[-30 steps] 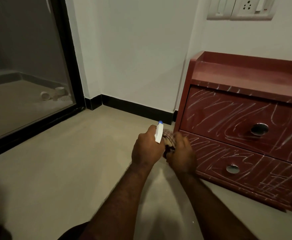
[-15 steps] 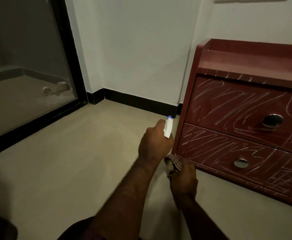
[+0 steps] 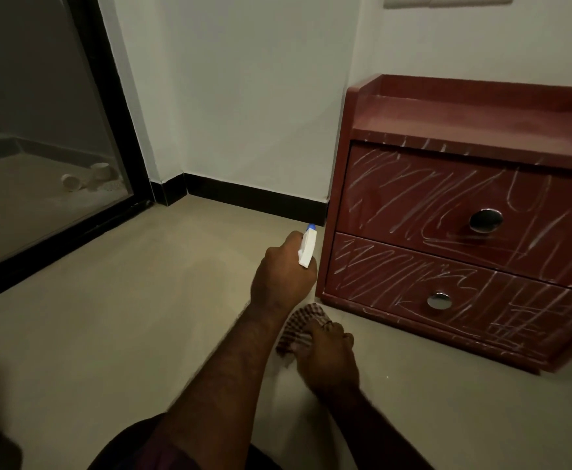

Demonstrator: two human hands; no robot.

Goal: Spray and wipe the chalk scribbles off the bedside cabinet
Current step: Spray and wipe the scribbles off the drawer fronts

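Head view, supervisor asking: how far along is the job standing?

Inspector: Barely begun, in my judgement. Chalk scribbles [image 3: 413, 191] are covering both drawer fronts of the cabinet [image 3: 481, 110], and short marks are running along the front edge of its top. No wiped patch is showing. In this dim light I cannot tell whether any spray is lying on the wood. Spraying and wiping are both remaining.

Supervisor: And the hands?

Inspector: The left hand [image 3: 282, 276] is gripping a white spray bottle [image 3: 307, 249], fingers curled round it, with the blue-tipped nozzle raised just beside the cabinet's left edge. The right hand [image 3: 328, 354] is clutching a checked cloth [image 3: 299, 329], fingers closed on it, low over the floor [image 3: 142, 317] near the cabinet's base and not touching the cabinet.

Supervisor: Where is the cabinet sitting?

Inspector: On the floor, against the white wall, to the right of both hands.
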